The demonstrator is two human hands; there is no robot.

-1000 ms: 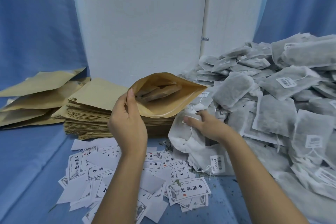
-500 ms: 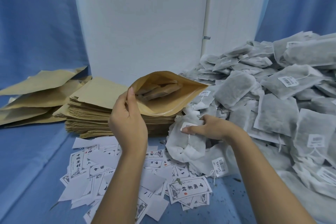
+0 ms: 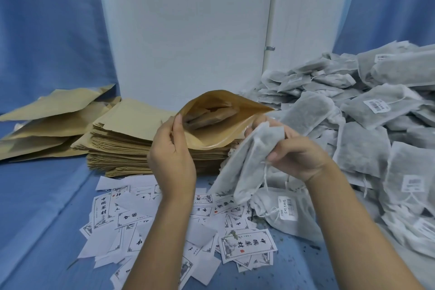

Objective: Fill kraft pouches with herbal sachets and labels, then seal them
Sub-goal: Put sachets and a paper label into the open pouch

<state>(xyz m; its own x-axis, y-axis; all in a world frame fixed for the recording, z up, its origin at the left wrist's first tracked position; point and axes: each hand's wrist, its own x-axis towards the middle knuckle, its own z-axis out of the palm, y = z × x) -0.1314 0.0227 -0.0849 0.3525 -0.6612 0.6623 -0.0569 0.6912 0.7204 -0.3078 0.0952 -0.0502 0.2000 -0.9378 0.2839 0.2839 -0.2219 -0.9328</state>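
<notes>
An open kraft pouch (image 3: 219, 129) lies on a stack of flat kraft pouches (image 3: 122, 146), its mouth gaping toward me; sachets show inside it. My left hand (image 3: 173, 155) pinches the pouch's near left rim and holds the mouth open. My right hand (image 3: 292, 150) grips a white mesh herbal sachet (image 3: 244, 169), lifted beside the pouch's right rim, with its lower end hanging down. Printed paper labels (image 3: 247, 246) lie scattered on the blue cloth in front of me. A big heap of herbal sachets (image 3: 367, 139) fills the right side.
More kraft pouches (image 3: 47, 122) lie spread out at the far left. A white wall panel (image 3: 188, 30) stands behind the stack, with blue curtain on both sides. Another tagged sachet (image 3: 284, 212) lies under my right wrist. Herb crumbs dot the blue cloth (image 3: 47, 207).
My right hand has lifted a sachet off the heap's edge and brought it up to the pouch's mouth. My left hand still holds the pouch open.
</notes>
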